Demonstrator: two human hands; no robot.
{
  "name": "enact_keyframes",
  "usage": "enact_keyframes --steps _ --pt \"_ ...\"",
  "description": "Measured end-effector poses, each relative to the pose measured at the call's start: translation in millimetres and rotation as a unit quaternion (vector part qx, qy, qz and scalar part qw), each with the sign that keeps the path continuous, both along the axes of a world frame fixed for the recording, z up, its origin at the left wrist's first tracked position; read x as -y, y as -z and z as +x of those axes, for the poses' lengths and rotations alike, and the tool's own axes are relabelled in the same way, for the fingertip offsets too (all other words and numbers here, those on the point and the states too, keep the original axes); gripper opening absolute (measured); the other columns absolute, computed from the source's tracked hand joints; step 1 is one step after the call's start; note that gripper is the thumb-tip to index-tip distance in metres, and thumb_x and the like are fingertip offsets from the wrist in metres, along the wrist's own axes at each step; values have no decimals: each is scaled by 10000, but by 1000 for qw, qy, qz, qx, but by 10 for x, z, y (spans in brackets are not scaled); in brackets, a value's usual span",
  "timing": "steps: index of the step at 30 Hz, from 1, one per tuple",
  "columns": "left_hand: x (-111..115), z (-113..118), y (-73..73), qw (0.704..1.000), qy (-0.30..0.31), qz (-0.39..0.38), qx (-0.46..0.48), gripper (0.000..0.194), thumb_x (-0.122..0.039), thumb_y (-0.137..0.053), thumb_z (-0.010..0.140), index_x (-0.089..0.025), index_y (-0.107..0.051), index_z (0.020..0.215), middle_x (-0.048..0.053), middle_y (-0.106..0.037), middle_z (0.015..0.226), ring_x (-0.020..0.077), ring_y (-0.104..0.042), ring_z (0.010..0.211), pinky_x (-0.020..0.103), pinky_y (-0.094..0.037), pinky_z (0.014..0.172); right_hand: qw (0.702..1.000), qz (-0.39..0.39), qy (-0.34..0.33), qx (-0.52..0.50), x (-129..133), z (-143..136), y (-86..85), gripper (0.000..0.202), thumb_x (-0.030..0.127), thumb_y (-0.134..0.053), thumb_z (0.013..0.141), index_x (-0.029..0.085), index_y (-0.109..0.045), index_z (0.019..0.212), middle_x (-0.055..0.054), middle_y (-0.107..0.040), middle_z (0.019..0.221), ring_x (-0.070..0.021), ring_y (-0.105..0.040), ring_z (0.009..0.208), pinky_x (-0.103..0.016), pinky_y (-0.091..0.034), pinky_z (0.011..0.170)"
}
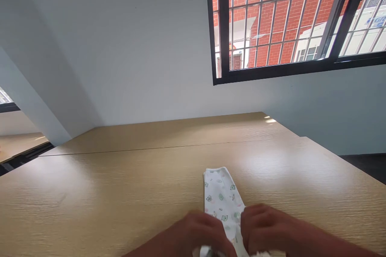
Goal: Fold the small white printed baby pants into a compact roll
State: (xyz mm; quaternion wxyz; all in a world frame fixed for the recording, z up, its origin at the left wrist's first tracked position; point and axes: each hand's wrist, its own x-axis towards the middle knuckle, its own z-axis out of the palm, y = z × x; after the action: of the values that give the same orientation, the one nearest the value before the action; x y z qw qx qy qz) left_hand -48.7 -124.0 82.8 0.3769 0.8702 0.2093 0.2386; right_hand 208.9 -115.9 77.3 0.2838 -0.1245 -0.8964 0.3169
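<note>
A folded white baby garment [221, 196] with small green and pink animal prints lies on the table in front of me. Its far end is flat and narrow, and the near part runs down between my hands, out of the bottom of the view. My left hand [203, 231] is curled over its left side, fingers bent down onto the cloth near a small white and dark patch at the frame's edge. On the right side, my right hand [265, 229] is closed at the cloth's edge, its fingertips hidden. A bit of white shows below it.
The light wood table [120, 184] has a seam running across its far part. Behind it rises a pale wall [144, 56] with a dark-framed, barred window [277, 24] at the upper right. Another wooden surface [18, 146] shows at the far left, beyond a dark gap.
</note>
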Motion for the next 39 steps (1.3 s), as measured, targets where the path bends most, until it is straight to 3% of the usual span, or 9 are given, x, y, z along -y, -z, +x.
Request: enact_keyframes --steps 3,6,11,15,20,24,27,32,39 --pt "-218 8 -22 983 -34 -99 154 537 -576 -629 801 -183 -602 1166 119 -634 1096 253 -600 975 303 -475 811 994 -30 72 -79 -166 3 -82 219 381 -576 887 167 -628 888 -82 -630 824 -192 -596 764 -274 -489 708" --pt "-566 62 259 944 58 -237 220 713 -738 -509 784 -171 -605 1206 125 -648 1118 289 -610 996 357 -482 821 972 -130 94 -170 -421 -105 -154 292 427 -540 916 164 -570 791 -19 -530 701 -127 -501 594 -211 -419 510" --pt "-833 140 695 917 82 -362 147 816 -503 -840 603 -202 -558 1308 115 -616 1261 358 -509 1211 450 -406 993 890 -319 137 -294 -932 -372 -393 316 471 -622 863 173 -549 785 17 -508 648 -110 -491 533 -191 -406 450" --pt "-830 270 519 848 -37 -465 254 546 -358 -763 761 -158 -600 1242 156 -605 1280 343 -540 1205 471 -391 1029 791 -459 196 -353 -1380 -422 -458 266 440 -620 855 176 -606 885 -22 -613 707 -163 -580 589 -264 -503 539" --pt "-1006 420 240 745 -99 -571 330 384 -290 -613 862 -55 -621 1166 189 -694 1096 337 -616 1108 441 -426 1005 717 -607 135 -315 -1590 -379 43 474 554 -398 921 155 -635 823 -46 -625 621 -218 -622 621 -332 -516 644" --pt "-1148 406 273 703 -129 -589 378 399 -319 -471 933 -30 -618 1166 177 -717 1027 319 -645 1062 401 -441 984 691 -674 60 -255 -1316 -313 536 669 729 -326 867 151 -662 850 -64 -646 630 -259 -651 695 -359 -499 699" --pt "-1202 342 361 683 -165 -601 382 424 -328 -431 943 -27 -605 1186 177 -726 990 317 -666 1018 398 -463 948 688 -679 58 -252 -1080 -253 625 653 747 -390 842 159 -668 892 -78 -688 750 -256 -654 747 -335 -482 690" --pt "-1181 271 483 691 -163 -611 351 401 -299 -498 904 -27 -603 1181 177 -726 982 312 -681 976 386 -494 899 752 -599 140 -237 -970 -196 467 340 484 -703 792 149 -667 832 -58 -690 804 -188 -624 713 -266 -457 645" --pt "-1120 178 676 804 -167 -511 256 403 -240 -747 788 -102 -606 1140 168 -693 1070 280 -692 912 345 -553 774 781 -571 154 -200 -1006 -207 496 270 321 -758 760 136 -670 936 -58 -691 825 -163 -631 699 -244 -470 616"
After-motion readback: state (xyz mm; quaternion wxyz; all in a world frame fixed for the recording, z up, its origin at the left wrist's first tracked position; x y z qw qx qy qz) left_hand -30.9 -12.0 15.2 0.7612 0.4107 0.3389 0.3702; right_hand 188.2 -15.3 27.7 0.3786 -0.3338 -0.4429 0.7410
